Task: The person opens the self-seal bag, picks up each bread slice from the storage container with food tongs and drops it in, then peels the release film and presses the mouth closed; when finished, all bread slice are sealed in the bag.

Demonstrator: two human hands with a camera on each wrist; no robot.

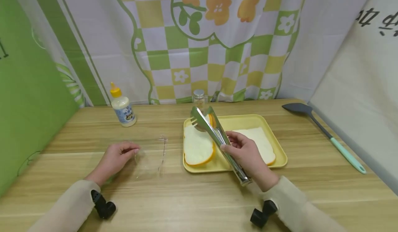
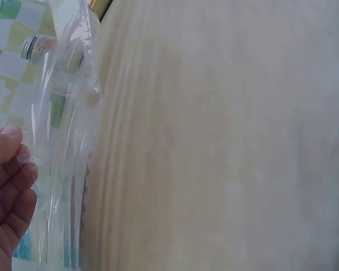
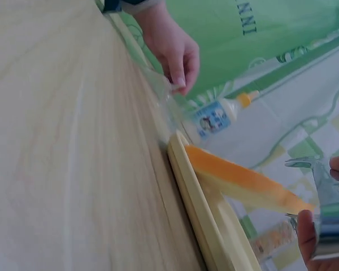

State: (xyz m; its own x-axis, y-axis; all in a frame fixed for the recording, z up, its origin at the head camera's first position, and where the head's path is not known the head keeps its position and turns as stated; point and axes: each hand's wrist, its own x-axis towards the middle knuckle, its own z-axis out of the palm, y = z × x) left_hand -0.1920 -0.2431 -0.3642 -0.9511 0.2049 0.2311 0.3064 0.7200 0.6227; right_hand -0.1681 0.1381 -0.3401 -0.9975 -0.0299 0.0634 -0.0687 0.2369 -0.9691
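Note:
My left hand [image 1: 116,158] pinches a clear plastic bag [image 2: 68,124] between thumb and forefinger. In the head view the see-through bag lies over the table, left of the yellow tray. My right hand [image 1: 244,152] grips metal tongs [image 1: 224,144] around their arms, above the tray. The tongs' fork-like tips overlap the far end of the left bread slice [image 1: 197,145], with orange crust showing between the arms. That slice, white with an orange crust [image 3: 243,175], is tilted up in the right wrist view. A second bread slice [image 1: 259,142] lies in the tray's right half, partly behind my right hand.
The yellow tray [image 1: 240,119] sits on the wooden table [image 1: 192,204]. Behind it stands a small glass jar [image 1: 199,99] with a metal lid. A squeeze bottle [image 1: 123,111] with a yellow cap is at the back left. A spatula [image 1: 339,147] with a mint handle lies along the right.

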